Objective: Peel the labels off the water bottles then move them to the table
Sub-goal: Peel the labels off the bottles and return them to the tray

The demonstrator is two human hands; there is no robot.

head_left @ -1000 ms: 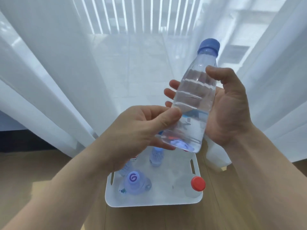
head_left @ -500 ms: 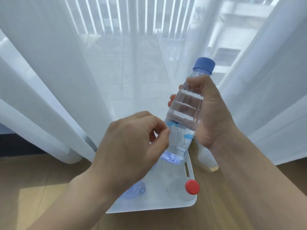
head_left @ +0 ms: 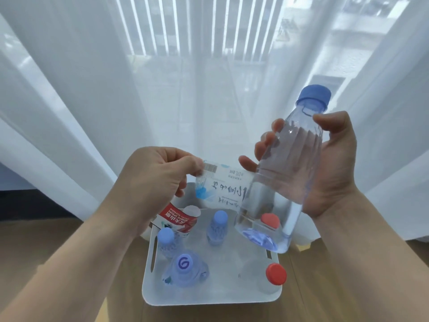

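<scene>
My right hand (head_left: 329, 163) grips a clear water bottle (head_left: 287, 173) with a blue cap, held tilted above the white basket (head_left: 216, 296). My left hand (head_left: 157, 180) pinches one end of its clear printed label (head_left: 222, 187), which stretches from my fingers to the bottle's side, partly peeled away. In the basket stand several bottles: two with small blue caps (head_left: 218, 226), one with a purple logo cap (head_left: 184, 263), and two with red caps (head_left: 275, 274). A loose red and white label (head_left: 178, 219) lies at the basket's back left.
The basket sits on a wooden floor (head_left: 348, 287). White sheer curtains (head_left: 92, 89) hang close behind it, with a bright window beyond.
My left hand has pulled the label off to the left, away from the bottle. The right hand has shifted the bottle to the right and tilted it more.
</scene>
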